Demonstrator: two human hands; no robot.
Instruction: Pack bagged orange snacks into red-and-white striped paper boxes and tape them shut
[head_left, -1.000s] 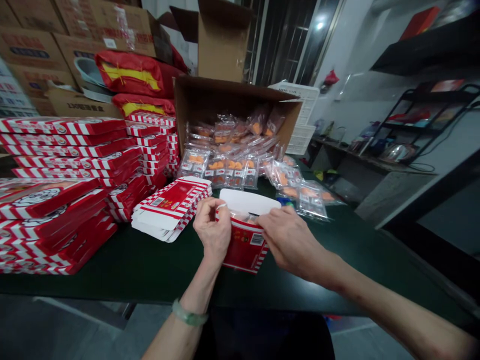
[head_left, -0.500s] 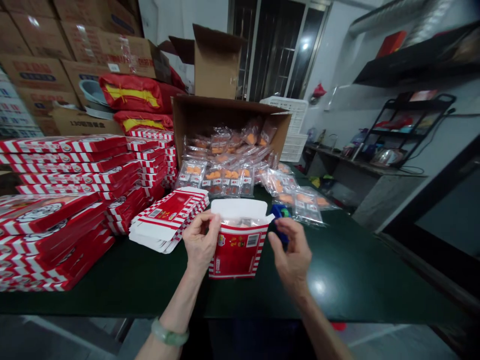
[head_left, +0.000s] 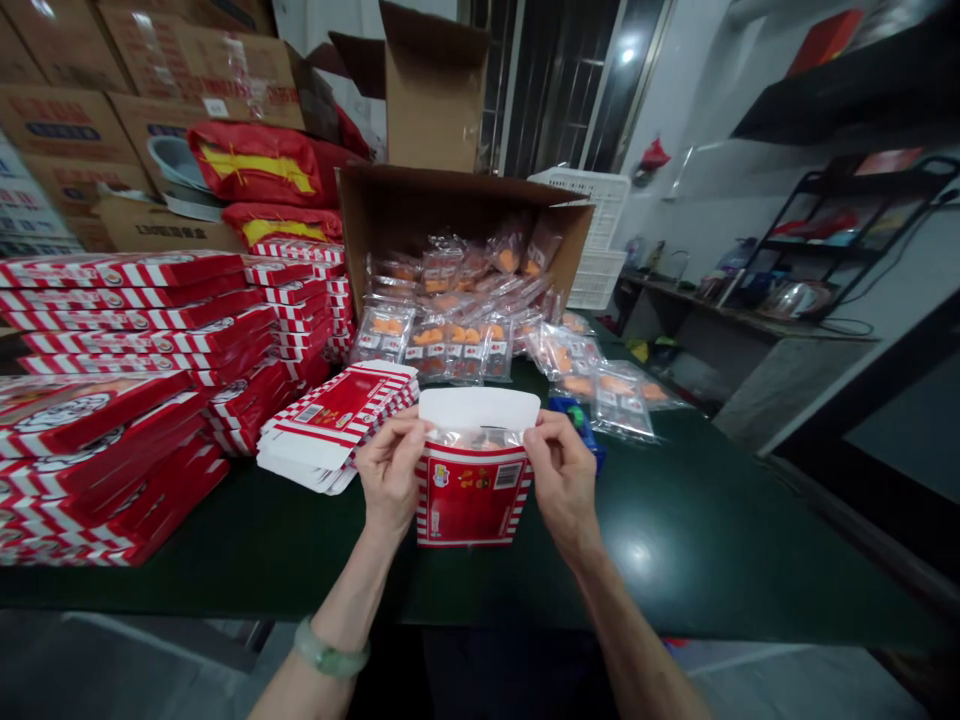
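Note:
A red and white striped carton [head_left: 471, 495] stands upright on the dark green table [head_left: 720, 540] in front of me, its white top flap raised and clear packets showing inside. My left hand [head_left: 390, 475] pinches the carton's upper left corner. My right hand [head_left: 561, 478] pinches the upper right corner by the flap. Just behind my right hand lies a small blue object [head_left: 576, 418].
A pile of flat unfolded cartons [head_left: 337, 422] lies left of the carton. Stacks of filled red striped boxes [head_left: 127, 390] fill the left side. A tipped cardboard box [head_left: 457, 215] spills clear snack packets [head_left: 600, 380] over the table's far side. Shelves stand at the right.
My right hand was away from the carton beside the blue object; it has come back to the carton's upper right corner. The side flaps are now tucked in.

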